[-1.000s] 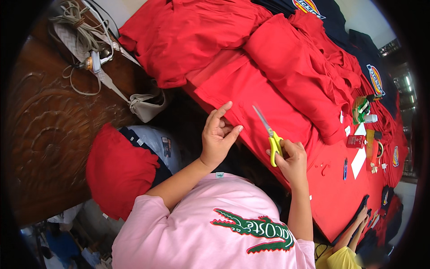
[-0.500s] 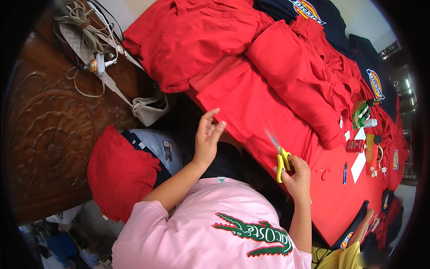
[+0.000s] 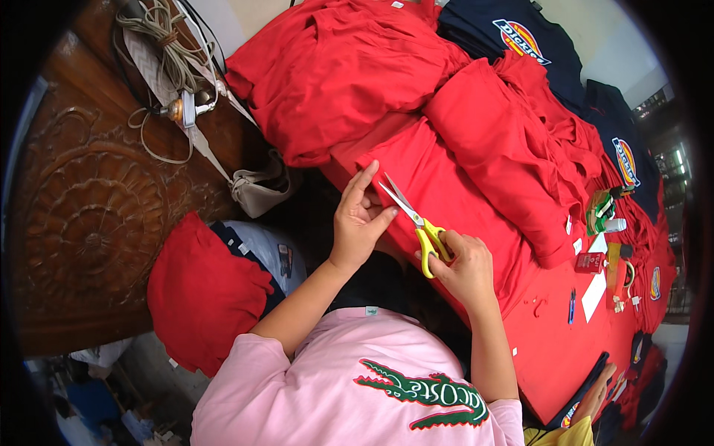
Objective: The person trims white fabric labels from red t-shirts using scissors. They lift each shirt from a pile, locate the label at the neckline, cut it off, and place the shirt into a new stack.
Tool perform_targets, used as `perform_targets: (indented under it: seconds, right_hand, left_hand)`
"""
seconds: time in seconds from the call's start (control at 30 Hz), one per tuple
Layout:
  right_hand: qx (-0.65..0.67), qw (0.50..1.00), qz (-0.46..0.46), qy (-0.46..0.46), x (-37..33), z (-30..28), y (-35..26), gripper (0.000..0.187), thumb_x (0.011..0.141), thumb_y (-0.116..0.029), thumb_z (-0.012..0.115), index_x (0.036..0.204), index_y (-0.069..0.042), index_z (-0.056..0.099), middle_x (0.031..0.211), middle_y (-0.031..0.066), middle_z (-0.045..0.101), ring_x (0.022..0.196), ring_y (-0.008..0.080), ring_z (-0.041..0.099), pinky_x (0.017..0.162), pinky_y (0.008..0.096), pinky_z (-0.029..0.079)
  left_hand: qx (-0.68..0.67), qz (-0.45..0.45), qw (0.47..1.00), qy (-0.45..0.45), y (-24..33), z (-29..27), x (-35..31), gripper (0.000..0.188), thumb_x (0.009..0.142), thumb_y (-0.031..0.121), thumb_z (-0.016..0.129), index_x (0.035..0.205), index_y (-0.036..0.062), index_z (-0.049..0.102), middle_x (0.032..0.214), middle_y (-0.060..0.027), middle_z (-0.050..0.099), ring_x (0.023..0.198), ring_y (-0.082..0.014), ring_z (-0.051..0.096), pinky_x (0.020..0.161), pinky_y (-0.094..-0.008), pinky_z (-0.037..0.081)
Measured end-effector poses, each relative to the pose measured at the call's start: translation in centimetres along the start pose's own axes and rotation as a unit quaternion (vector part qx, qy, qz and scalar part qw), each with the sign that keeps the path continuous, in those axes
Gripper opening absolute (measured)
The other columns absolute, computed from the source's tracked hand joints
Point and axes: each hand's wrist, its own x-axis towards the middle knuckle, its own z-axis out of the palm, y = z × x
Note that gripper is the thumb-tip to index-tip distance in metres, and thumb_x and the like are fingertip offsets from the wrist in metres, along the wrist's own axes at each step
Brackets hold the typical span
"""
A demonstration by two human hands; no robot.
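Note:
My right hand (image 3: pixel 468 271) grips small scissors (image 3: pixel 430 247) with yellow handles, thumb and fingers at the loops. Their pointed silver blades are parted and aim up and left, over the edge of a red garment (image 3: pixel 439 178) laid flat on the table. Just left of the blade tips is my left hand (image 3: pixel 358 223), with index finger and thumb stretched apart beside the garment's edge. Whether its fingertips touch the cloth is hard to tell.
Heaped red garments (image 3: pixel 342 74) lie behind, near dark blue shirts (image 3: pixel 513 37). A pen (image 3: pixel 572 306), a small red box (image 3: pixel 590 262) and paper slips are at right. Another person's hand (image 3: pixel 595 394) shows lower right. Red cloth (image 3: pixel 208 297) is piled at left by a carved wooden panel (image 3: pixel 89 208).
The scissors have moved left and up with my right hand, their blades now clearly parted near my left hand. My left hand has shifted slightly, and the whole view has moved a little.

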Motion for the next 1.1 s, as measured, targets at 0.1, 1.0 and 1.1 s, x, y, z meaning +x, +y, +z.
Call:
perform_targets:
  seconds: [0.1, 1.0, 1.1]
  right_hand:
    - [-0.021, 1.0, -0.008, 0.004, 0.0, 0.2, 0.1, 0.031, 0.078, -0.031, 0.084, 0.088, -0.005, 0.07, 0.063, 0.0081, 0.057, 0.061, 0.0288, 0.059, 0.066, 0.0425, 0.046]
    - [-0.032, 0.999, -0.038, 0.01, 2.6, 1.9, -0.1, 0.031, 0.08, -0.031, 0.083, 0.093, -0.005, 0.073, 0.065, 0.0098, 0.062, 0.063, 0.0292, 0.062, 0.067, 0.0426, 0.045]
    - [-0.022, 0.999, -0.032, 0.005, 2.4, 2.3, 0.6, 0.031, 0.08, -0.03, 0.084, 0.092, -0.004, 0.073, 0.065, 0.0116, 0.062, 0.062, 0.0303, 0.062, 0.067, 0.0429, 0.045]
  left_hand:
    - [0.03, 0.052, 0.998, 0.028, -0.6, 0.1, 0.7, 0.069, 0.094, -0.013, 0.069, 0.158, 0.0055, 0.051, 0.136, -0.004, 0.055, 0.104, -0.0079, 0.059, 0.093, -0.0238, 0.052]
    - [-0.013, -0.012, 1.0, -0.018, -1.9, -2.7, 1.6, 0.081, 0.093, -0.016, 0.07, 0.164, 0.0026, 0.036, 0.148, -0.01, 0.057, 0.124, -0.0158, 0.063, 0.111, -0.0326, 0.053]
    - [-0.023, -0.015, 0.999, -0.018, -1.9, -2.7, 1.6, 0.081, 0.093, -0.015, 0.07, 0.164, 0.0029, 0.036, 0.149, -0.0105, 0.057, 0.123, -0.0155, 0.063, 0.111, -0.0322, 0.053]
